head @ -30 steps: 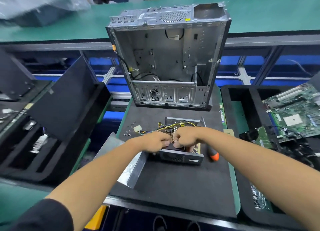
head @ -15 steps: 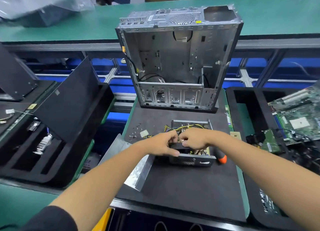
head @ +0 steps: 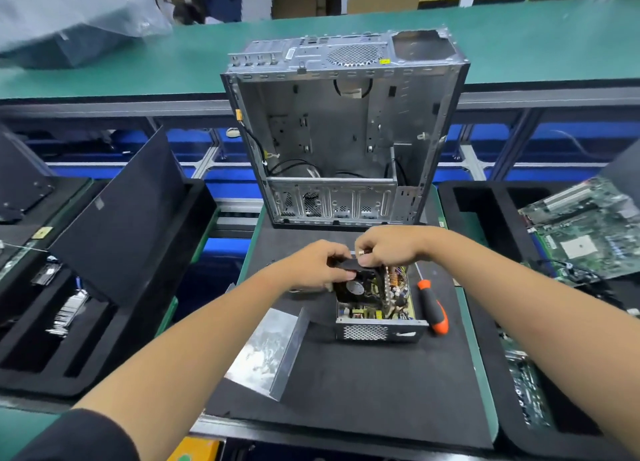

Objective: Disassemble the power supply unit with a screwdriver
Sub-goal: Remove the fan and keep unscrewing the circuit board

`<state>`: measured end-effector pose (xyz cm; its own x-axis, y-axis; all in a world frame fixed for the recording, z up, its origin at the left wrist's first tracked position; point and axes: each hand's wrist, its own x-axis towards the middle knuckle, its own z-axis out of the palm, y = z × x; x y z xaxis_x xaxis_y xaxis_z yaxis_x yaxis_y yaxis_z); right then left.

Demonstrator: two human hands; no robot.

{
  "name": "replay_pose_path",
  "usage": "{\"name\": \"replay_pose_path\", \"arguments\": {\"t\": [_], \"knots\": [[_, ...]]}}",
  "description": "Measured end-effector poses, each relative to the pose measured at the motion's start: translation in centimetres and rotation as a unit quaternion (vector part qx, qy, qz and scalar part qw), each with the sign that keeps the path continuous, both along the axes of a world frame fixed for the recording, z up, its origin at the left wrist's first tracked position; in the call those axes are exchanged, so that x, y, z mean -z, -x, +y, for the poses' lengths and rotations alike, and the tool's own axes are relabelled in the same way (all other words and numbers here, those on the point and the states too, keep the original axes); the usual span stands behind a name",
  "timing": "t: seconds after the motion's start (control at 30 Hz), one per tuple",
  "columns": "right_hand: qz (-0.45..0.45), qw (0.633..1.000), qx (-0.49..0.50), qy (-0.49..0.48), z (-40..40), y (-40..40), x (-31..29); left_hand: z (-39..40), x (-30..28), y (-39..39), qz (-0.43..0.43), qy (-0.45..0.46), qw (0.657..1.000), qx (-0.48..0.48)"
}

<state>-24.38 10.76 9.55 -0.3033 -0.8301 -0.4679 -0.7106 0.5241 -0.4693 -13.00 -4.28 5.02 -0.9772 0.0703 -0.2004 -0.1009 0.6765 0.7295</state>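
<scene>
The opened power supply unit (head: 377,329) lies on a black mat, its circuit board and parts exposed. My left hand (head: 311,265) and my right hand (head: 388,247) both grip a black fan (head: 353,277) held tilted above the unit's far left corner. A screwdriver (head: 433,306) with a black and orange handle lies on the mat just right of the unit, untouched. The unit's removed metal cover (head: 266,351) lies to the left.
An empty computer case (head: 343,128) stands upright behind the unit. Black foam trays (head: 114,252) sit to the left. A tray at the right holds a green motherboard (head: 588,228). The mat's green edge (head: 476,356) runs along the right.
Both hands have lifted the black fan up out of the unit. The board inside is now uncovered, and the view has shifted a little.
</scene>
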Motion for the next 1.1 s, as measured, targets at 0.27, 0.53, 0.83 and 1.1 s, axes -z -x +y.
{"name": "replay_pose_path", "arguments": {"t": [0.27,0.53,0.83,1.1], "knots": [[-0.024,0.998,0.001,0.055,-2.3,-0.7,-2.7,-2.9,-3.7,-0.1,-0.002,0.001,0.999,-0.032],[0.038,0.995,-0.084,0.03,-8.5,-5.8,-3.2,-8.5,-6.4,-4.2,-0.048,0.061,0.996,-0.04],[0.066,0.986,-0.136,-0.072,-14.3,-13.3,2.9,-10.1,-2.1,-9.5,-0.163,0.238,0.957,0.0],[0.125,0.978,-0.128,-0.104,-14.3,-15.4,8.6,-9.0,3.3,-10.0,-0.176,0.358,0.916,0.028]]}}
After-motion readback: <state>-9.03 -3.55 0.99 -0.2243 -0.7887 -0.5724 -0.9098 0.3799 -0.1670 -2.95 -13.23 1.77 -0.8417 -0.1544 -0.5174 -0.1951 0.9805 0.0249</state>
